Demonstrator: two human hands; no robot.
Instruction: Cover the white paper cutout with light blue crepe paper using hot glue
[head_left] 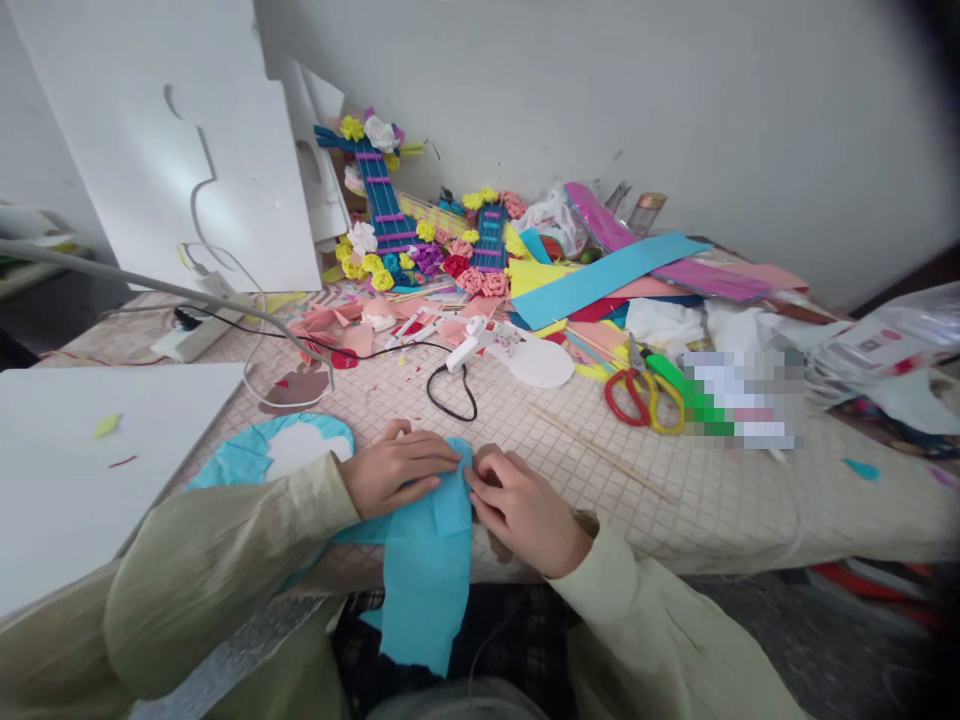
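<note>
A shape partly covered in blue crepe paper (240, 447), with a bare white patch (296, 450), lies at the table's front edge. My left hand (401, 470) rests on its narrower right part, fingers stretched out over the paper. At the right end my right hand (521, 505) pinches the edge of the blue crepe paper strip (426, 590), thumb and index finger close together. From there the strip hangs over the table edge toward my lap. Under my left forearm the middle of the shape is hidden.
Scissors (645, 395) with red and yellow handles lie to the right, near a thin wooden stick (604, 455). A white glue gun (469, 343) with a black cord sits ahead. Behind are paper flowers (375, 270) and blue paper strips (611, 278). A white board (112, 440) lies left.
</note>
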